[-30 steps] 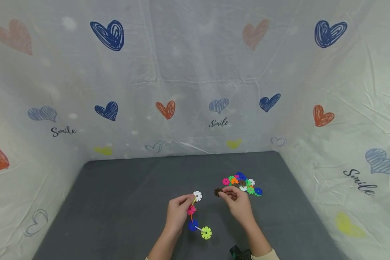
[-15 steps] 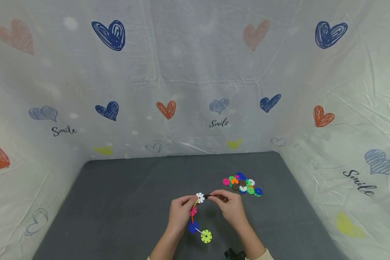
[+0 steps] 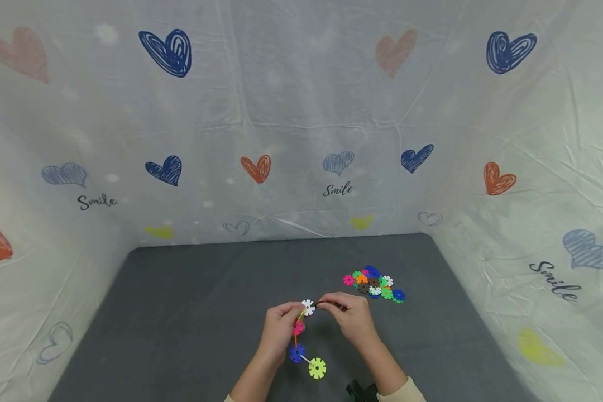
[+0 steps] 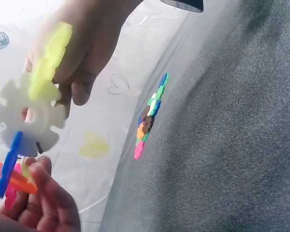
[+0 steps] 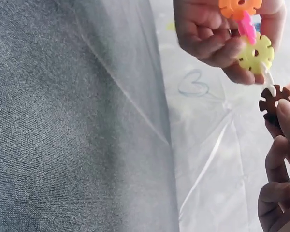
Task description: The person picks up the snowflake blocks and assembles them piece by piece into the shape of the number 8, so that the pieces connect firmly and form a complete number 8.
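Observation:
A chain of notched snowflake discs hangs from my left hand [image 3: 278, 329], whose thumb and fingers pinch a yellow disc [image 5: 257, 54] near its upper end. Slotted into that one is a white disc [image 3: 308, 307]. Below the fingers follow a pink disc [image 3: 298, 328], an orange disc [image 5: 239, 7] set edge-on, a blue disc [image 3: 297, 353] and, at the free end, a yellow-green disc [image 3: 317, 368]. My right hand [image 3: 350, 318] pinches a brown disc [image 5: 268, 105] between thumb and fingers. Its notched edge meets the white disc's edge.
A pile of mixed-colour discs [image 3: 374, 282] lies on the grey cloth-covered table [image 3: 206, 312], beyond my right hand. A dark device [image 3: 362, 392] shows beside the right wrist. Heart-printed curtains [image 3: 286, 190] hang around the back and sides.
My right hand has moved left from beside the pile, bringing the brown disc to the white disc and turning it edge-on. The left hand has shifted slightly right with the chain.

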### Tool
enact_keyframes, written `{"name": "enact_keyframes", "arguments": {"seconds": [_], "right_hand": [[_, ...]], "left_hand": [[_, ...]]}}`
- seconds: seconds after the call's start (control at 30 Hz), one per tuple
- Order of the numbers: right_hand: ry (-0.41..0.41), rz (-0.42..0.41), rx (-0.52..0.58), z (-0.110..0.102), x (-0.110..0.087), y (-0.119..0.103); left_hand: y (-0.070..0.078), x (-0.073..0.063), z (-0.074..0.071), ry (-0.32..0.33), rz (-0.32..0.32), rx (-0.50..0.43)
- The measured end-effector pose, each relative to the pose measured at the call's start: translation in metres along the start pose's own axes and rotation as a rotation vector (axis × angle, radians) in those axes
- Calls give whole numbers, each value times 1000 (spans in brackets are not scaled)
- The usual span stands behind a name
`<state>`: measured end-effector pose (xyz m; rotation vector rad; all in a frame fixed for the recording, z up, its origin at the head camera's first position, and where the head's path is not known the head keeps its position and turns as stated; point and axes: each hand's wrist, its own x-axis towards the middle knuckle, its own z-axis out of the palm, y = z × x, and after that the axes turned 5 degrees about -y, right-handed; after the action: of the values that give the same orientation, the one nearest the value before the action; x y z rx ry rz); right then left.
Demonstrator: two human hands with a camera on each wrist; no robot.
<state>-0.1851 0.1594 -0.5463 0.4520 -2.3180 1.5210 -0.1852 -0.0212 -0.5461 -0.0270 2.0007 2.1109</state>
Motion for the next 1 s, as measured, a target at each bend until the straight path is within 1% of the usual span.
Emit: {"name": "enact_keyframes", "arguments": {"seconds": [0.17, 0.23, 0.3, 0.37, 0.43, 0.57, 0.67, 0.73, 0.83, 1.0], "right_hand": [[-37, -1, -22, -4, 0, 7], [-49, 8, -50, -8, 0, 10], [-38, 32, -74, -14, 0, 13], [-6, 70, -90, -22, -1, 18], [33, 131, -90, -32, -2, 23], [96, 262, -101, -53, -4, 36], [135, 354, -139, -66, -6, 47], [153, 401, -157, -74, -8, 55], [171, 449, -184, -83, -10, 65], [189, 481, -220, -92, -14, 75]], "left_hand": [[1, 1, 1, -91, 14, -32], [1, 1, 2, -108, 11, -40], [1, 2, 2, -95, 3, -39], [1, 2, 1, -69, -6, -43], [2, 2, 0, -38, -11, -46], [2, 3, -3, 5, 1, -52], [2, 3, -5, 17, 3, -58], [2, 3, -5, 19, 0, -58], [2, 3, -6, 20, -6, -54], [2, 3, -7, 26, -30, -55]]}}
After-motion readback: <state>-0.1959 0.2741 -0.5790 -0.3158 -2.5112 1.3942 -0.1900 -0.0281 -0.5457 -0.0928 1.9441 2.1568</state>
